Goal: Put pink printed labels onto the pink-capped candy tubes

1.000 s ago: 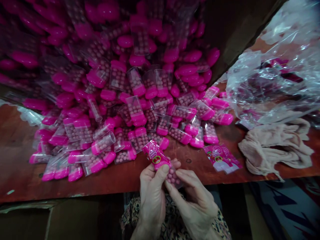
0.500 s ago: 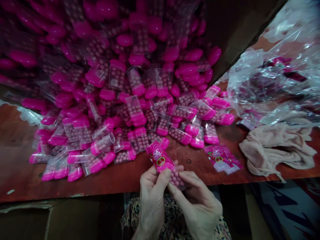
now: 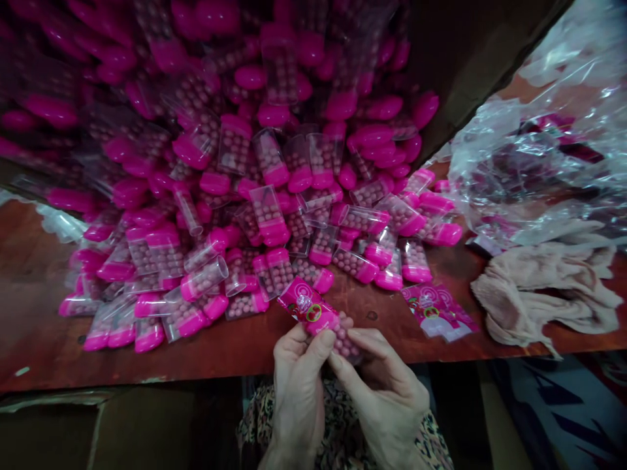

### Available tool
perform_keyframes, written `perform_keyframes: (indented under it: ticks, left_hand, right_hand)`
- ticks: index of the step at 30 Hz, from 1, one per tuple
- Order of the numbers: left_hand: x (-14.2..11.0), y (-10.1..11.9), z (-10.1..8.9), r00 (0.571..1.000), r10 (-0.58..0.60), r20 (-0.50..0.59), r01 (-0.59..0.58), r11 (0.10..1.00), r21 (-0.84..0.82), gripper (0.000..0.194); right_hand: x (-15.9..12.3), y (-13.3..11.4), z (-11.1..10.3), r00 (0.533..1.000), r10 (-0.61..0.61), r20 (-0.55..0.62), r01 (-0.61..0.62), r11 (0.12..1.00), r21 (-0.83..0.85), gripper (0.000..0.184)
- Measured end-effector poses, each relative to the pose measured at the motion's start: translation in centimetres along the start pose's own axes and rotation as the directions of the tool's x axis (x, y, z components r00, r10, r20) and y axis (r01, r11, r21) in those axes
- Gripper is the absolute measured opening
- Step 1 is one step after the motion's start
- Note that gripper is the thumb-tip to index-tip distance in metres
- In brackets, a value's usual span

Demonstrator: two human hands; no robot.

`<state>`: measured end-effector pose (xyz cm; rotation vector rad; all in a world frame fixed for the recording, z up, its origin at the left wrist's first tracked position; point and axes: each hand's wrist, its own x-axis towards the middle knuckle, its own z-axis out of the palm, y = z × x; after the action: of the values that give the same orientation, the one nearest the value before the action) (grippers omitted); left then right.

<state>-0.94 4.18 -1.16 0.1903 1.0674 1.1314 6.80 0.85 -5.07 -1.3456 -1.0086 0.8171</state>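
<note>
Between my two hands, over the table's front edge, is a clear candy container point(image 3: 347, 344) filled with pink balls. A printed pink label sleeve point(image 3: 309, 308) with a green ring mark covers its far end and sticks out flat beyond it. My left hand point(image 3: 300, 372) pinches the sleeve and container with the thumb on top. The fingertips of my right hand point(image 3: 382, 382) grip the near end of the container, where the balls show through. Fingers underneath are partly hidden. More printed label sleeves point(image 3: 438, 312) lie flat on the table to the right of my hands.
A large heap of pink-capped candy containers point(image 3: 269, 215) spills from a dark box point(image 3: 470, 62) onto the red-brown table point(image 3: 196, 358). To the right lie a crumpled cloth point(image 3: 543, 287) and clear plastic bags point(image 3: 519, 163). An open cardboard box point(image 3: 142, 431) stands below the table edge.
The sleeve and container have turned slightly, the sleeve's free end swinging left. More of the balls shows between my hands. My right hand has shifted a little to the left.
</note>
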Motion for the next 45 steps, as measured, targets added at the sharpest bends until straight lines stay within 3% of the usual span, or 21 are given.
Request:
perform_keyframes:
  ticks: [5,11,16,19,25,27,34,45]
  left_hand:
    - [0.1,0.3,0.0,0.999,-0.035,0.039,0.036,0.999,-0.036,0.016]
    - [0.3,0.9,-0.6,0.998,0.038,-0.055,-0.036,0.998,0.043,0.017]
    - [-0.1,0.9,-0.4,0.999,-0.018,0.037,0.015,0.995,0.096,0.017]
    - [-0.1,0.9,-0.3,0.998,-0.040,0.049,0.037,0.997,0.071,0.016]
    - [0.5,1.2,-0.8,1.000,0.026,0.010,-0.026,0.999,0.042,0.020]
    - [0.6,1.3,-0.9,0.999,0.034,0.016,-0.035,0.997,0.066,0.020]
    - [0.4,0.8,-0.9,0.995,-0.068,0.071,0.065,0.997,0.035,0.019]
    - [0.2,0.9,-0.6,0.999,0.035,-0.027,-0.035,0.999,-0.021,0.019]
  right_hand:
    - [0.5,-0.5,0.0,1.000,-0.026,-0.001,0.026,1.000,0.005,0.029]
    - [0.7,-0.6,-0.2,0.988,-0.012,0.153,0.003,0.998,0.060,0.038]
    - [0.7,-1.2,-0.1,0.991,-0.129,0.046,0.127,0.991,0.044,0.043]
    - [0.9,-1.5,-0.4,0.994,-0.108,0.028,0.108,0.994,0.016,0.037]
    - [1.8,-1.8,-1.5,0.962,-0.085,0.260,0.093,0.995,-0.020,0.038]
    - [1.9,-1.7,-1.5,0.954,-0.080,0.288,0.091,0.996,-0.025,0.037]
    - [1.2,-1.4,-1.4,0.960,-0.016,0.279,-0.003,0.998,0.069,0.045]
    - [1.5,-1.8,-1.0,0.966,-0.128,0.226,0.136,0.991,-0.017,0.049]
